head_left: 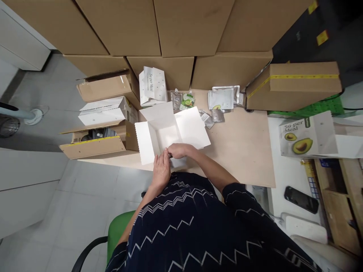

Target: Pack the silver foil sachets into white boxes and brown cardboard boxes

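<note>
An open white cardboard box (pixel 167 138) stands on the table in front of me, its flaps spread outward and its visible inside bare. My left hand (pixel 161 172) holds the near rim of the box, fingers together and pointing away from me. Right beside its fingertips, my right hand (pixel 179 150) is closed in a fist at the same near edge. A small dark bit shows between the two hands, too hidden to name. The near flap is mostly covered by my hands.
Pouches, among them a green one (pixel 187 101) and a silver-white one (pixel 222 99), lie behind the box. A closed Super Meal box (pixel 153 87) stands at the back. Cardboard cartons (pixel 96 146) flank the left; another carton (pixel 292 87) stands right. A phone (pixel 301 199) lies far right.
</note>
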{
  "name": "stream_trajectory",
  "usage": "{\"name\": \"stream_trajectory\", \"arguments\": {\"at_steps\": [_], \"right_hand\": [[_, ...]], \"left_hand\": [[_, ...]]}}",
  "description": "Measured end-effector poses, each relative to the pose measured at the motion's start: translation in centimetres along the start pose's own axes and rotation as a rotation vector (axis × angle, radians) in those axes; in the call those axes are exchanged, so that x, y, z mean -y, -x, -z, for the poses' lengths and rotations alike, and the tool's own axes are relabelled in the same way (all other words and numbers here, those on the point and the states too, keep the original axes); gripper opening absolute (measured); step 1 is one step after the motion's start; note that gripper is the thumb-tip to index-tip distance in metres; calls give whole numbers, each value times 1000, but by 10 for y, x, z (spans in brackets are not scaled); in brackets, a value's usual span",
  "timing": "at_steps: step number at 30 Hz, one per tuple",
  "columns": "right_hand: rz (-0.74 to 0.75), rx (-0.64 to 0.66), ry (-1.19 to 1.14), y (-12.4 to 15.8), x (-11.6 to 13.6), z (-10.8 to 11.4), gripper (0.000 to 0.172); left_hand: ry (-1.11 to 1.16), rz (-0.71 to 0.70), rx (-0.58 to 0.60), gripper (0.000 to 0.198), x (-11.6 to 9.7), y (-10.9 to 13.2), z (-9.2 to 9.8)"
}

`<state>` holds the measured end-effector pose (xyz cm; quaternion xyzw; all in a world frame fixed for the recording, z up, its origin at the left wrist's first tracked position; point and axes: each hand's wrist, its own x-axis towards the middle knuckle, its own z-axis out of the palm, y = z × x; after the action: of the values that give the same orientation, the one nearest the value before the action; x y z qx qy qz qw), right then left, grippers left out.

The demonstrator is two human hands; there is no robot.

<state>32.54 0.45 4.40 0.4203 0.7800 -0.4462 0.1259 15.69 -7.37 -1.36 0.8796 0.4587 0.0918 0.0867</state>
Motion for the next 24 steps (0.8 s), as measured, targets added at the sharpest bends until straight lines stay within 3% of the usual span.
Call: {"name": "stream_trajectory", "arguments": {"at_steps": [5,11,14,16,18,19,21,22,23,24], "right_hand": [[-49,-57,96,14,4,-3,30],[-83,-122,86,15,3,-14,22],[19,-229,-75,35,5,-10,20],[181,-407,-341,55,-3,0,21],[276,-735,-646,72,-27,16,25],[255,-944,-770,77,-44,25,29],[69,-1345,-897,76,-89,43,36],[-70,-1462,-902,70,-113,50,37],[-243,-1507,-871,63,-136,56,39],[-428,-1470,-794,54,-157,59,39]], "left_hand": [[-60,2,36,63,2,0,-2],[-40,-1,34,47,4,-3,-1],[-40,-5,30,39,4,-3,-1],[-40,-3,27,37,5,-3,-2],[-41,-3,27,37,5,-3,-3],[-41,-4,25,37,6,-3,-3],[-37,-7,19,37,6,-3,-4],[-33,-9,16,37,6,-3,-4],[-32,-10,12,37,6,-3,-4],[-32,-11,8,37,6,-3,-4]]}}
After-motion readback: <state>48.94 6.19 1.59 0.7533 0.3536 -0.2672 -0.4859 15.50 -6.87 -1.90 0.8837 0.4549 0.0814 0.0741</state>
